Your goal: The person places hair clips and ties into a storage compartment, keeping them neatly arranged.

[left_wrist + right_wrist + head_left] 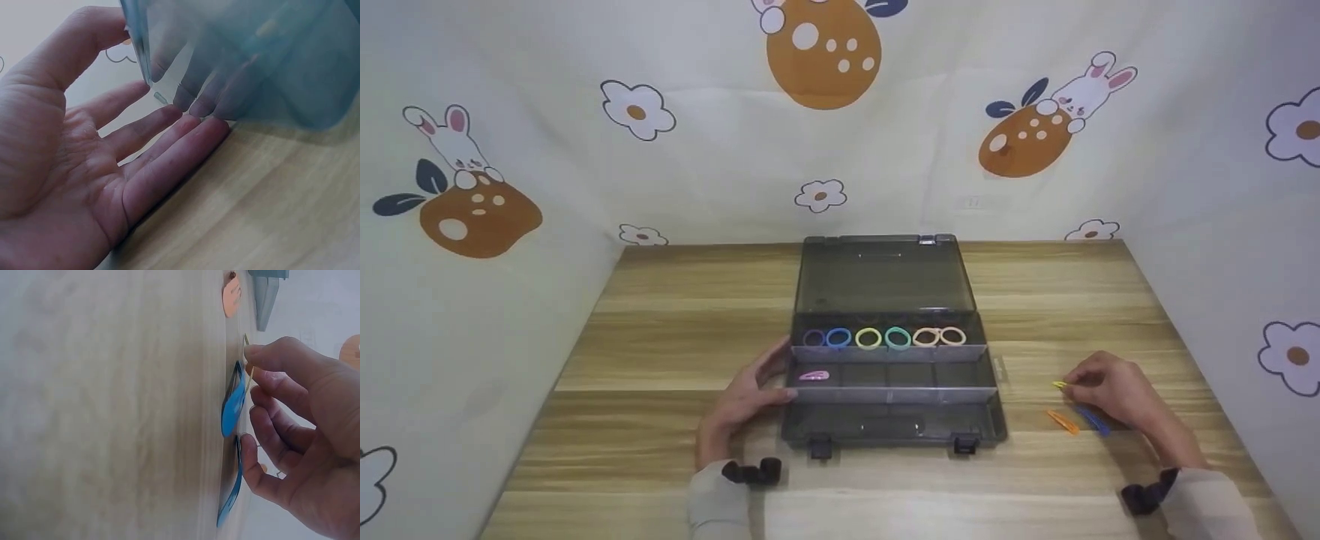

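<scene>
A dark see-through compartment box (996,431) stands on the table with its lid (885,281) raised. My left hand (746,394) is at the box's left side; in the left wrist view its fingers (163,157) are extended, tips against the clear wall (292,73). Thumb and forefinger of my right hand (1114,386) pinch a thin yellow hair clip (1059,385). Just below that hand lie blue hair clips (1093,421), two of them in the right wrist view, and an orange hair clip (1063,422). A pink hair clip (814,376) lies in the middle row's left end.
Several coloured hair ties (868,338) stand in a line in the box's back row. Two dark latches (820,448) stick out at the box's front. A patterned cloth (720,172) hangs behind the wooden table (660,330) and down both sides.
</scene>
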Demonstrator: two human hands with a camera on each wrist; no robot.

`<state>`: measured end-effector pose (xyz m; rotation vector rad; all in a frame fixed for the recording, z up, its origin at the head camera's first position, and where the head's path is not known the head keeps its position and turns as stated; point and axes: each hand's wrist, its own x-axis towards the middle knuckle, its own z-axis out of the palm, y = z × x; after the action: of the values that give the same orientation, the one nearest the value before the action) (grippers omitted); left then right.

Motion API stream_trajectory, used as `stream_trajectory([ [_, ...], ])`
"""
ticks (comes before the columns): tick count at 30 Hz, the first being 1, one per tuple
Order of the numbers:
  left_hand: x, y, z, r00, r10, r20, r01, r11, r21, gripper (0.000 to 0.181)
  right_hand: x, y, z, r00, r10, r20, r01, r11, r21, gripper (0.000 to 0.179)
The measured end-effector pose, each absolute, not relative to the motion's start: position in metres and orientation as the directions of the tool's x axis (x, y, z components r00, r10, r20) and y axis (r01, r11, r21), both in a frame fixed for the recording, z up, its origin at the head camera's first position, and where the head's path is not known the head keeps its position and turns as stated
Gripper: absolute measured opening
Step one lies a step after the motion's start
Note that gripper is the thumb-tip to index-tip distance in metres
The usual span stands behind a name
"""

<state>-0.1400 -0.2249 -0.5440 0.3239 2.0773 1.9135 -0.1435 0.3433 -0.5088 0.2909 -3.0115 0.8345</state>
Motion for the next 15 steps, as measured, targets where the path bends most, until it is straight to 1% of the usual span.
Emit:
stream_trajectory([
  [4, -0.140, -0.224, -0.544, -0.931, 0.358, -0.063, -0.032, 0.093, 0.995, 0.091, -0.145, 0.336, -0.507, -0.982, -0.166, 0.095, -0.191, 0.818, -0.543, 0.009],
  [9, -0.141, -0.224, -0.545, -0.933, 0.350, -0.081, -0.046, 0.108, 0.993, 0.093, -0.149, 0.325, -0.499, -0.966, -0.159, 0.203, -0.249, 0.774, -0.583, 0.008],
  [15, -0.140, -0.225, -0.546, -0.931, 0.360, -0.060, -0.030, 0.086, 0.996, 0.091, -0.156, 0.305, -0.480, -0.947, -0.172, 0.272, -0.302, 0.766, -0.568, 0.009],
])
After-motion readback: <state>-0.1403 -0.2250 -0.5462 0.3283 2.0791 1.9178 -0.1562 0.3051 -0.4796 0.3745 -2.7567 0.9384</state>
